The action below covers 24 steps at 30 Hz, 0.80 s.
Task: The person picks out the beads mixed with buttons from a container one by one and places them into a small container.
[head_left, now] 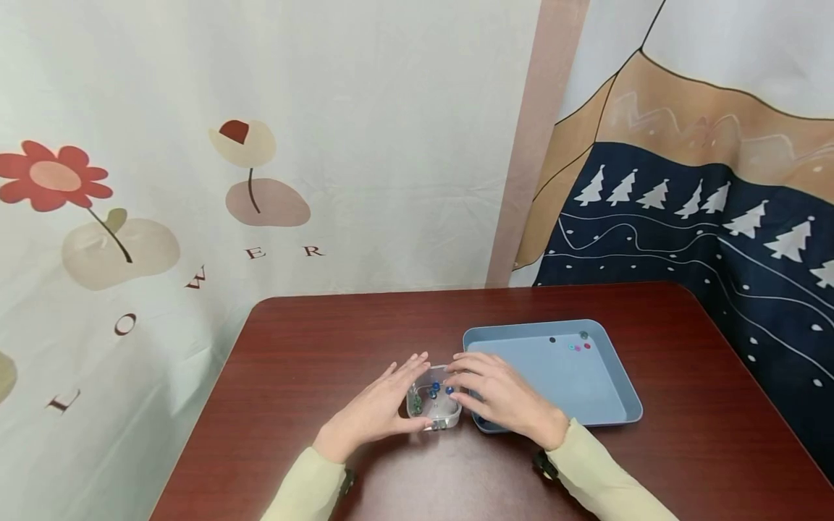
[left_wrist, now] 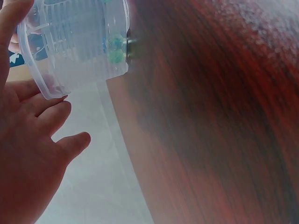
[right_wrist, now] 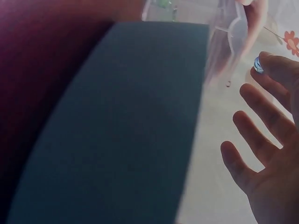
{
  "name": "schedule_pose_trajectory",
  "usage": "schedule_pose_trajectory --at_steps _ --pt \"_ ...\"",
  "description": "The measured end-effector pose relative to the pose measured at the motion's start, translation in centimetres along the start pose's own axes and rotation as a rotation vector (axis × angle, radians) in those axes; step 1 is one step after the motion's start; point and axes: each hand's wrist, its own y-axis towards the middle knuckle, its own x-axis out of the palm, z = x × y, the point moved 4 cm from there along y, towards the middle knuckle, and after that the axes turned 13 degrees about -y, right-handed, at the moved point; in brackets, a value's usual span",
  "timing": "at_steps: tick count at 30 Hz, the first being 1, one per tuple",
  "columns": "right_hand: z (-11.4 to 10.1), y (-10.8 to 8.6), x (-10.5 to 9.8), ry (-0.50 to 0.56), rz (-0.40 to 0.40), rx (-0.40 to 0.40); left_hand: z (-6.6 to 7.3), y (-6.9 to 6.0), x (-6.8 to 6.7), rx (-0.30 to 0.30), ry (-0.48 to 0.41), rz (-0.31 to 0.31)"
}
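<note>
A small clear plastic box (head_left: pixel 449 418) stands on the table left of the tray, with blue marbles (head_left: pixel 434 391) and green marbles (head_left: pixel 417 405) inside. My left hand (head_left: pixel 374 414) spans the box's left side, thumb at the near rim and fingers stretched out along the far side. In the left wrist view the box (left_wrist: pixel 79 56) touches or nearly touches those fingers. Over the box's right edge, my right hand (head_left: pixel 498 391) pinches a clear-and-blue marble (right_wrist: pixel 258 65) between thumb and forefinger. Its other fingers are spread apart.
A blue-grey tray (head_left: pixel 554 383) lies close beside the box, partly under my right hand. Several small coloured pieces (head_left: pixel 578 348) sit near its far right corner. Behind the dark red table (head_left: pixel 313 362) hangs a printed curtain (head_left: pixel 391 145).
</note>
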Motion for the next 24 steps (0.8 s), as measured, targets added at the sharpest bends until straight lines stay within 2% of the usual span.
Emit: schedule_pose_trajectory --at_steps 10,24 --pt "0.1 -0.3 0.8 -0.001 -0.046 0.011 0.1 0.1 -0.1 -0.005 0.000 -0.005" --pt "0.3 -0.3 1.5 -0.013 -0.039 0.030 0.1 0.2 -0.2 0.005 -0.012 0.002"
